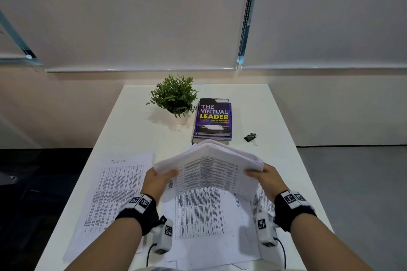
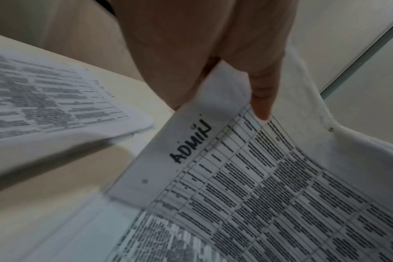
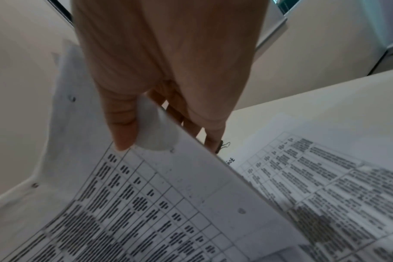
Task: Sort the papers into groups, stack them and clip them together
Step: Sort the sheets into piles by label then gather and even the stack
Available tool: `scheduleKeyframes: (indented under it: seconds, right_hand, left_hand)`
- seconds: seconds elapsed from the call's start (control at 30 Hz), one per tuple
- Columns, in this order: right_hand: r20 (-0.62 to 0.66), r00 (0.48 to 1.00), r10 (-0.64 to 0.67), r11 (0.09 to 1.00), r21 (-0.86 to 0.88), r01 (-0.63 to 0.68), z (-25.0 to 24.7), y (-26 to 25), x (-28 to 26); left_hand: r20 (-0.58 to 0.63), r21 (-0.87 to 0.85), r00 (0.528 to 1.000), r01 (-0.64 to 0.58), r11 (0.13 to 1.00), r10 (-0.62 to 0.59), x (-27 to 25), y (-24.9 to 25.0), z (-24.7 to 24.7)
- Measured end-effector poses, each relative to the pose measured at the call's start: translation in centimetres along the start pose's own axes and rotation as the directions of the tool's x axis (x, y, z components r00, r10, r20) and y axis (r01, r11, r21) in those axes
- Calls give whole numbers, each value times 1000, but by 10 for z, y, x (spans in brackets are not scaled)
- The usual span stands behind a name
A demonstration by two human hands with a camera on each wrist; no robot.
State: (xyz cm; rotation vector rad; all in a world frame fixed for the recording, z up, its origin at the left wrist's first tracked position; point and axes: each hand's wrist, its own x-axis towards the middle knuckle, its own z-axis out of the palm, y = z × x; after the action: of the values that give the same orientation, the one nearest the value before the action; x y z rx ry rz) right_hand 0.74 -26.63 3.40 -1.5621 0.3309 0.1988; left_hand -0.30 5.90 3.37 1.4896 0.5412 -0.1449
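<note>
Both hands hold a bowed stack of printed papers (image 1: 209,167) above the white table (image 1: 264,116). My left hand (image 1: 160,177) pinches its left edge, thumb on top, beside the handwritten word "ADMIN" (image 2: 191,141). My right hand (image 1: 262,177) pinches the right edge, thumb (image 3: 123,127) on the printed side and fingers behind. More printed sheets lie flat on the table: one headed "Task List" (image 1: 116,193) at the left and others (image 1: 200,215) beneath the held stack. A black binder clip (image 1: 251,137) lies on the table at the far right.
A purple book (image 1: 213,119) tops a small pile of books at the back centre, beside a small potted plant (image 1: 174,97). The table's side edges drop to a dark floor on the left and a grey floor on the right.
</note>
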Motion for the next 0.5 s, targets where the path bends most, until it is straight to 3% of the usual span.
scheduleKeyframes:
  seconds: [0.1, 0.27, 0.5]
  right_hand:
    - [-51, 998, -45, 999, 12, 45, 1, -7, -1]
    - [2, 992, -127, 981, -145, 126, -14, -15, -3]
    - [-85, 949, -305, 942, -174, 287, -8, -33, -9]
  left_hand:
    - [-14, -19, 1000, -20, 1000, 20, 0, 9, 3]
    - [73, 53, 992, -106, 993, 102, -11, 12, -4]
    - [15, 17, 996, -89, 996, 89, 2, 3, -1]
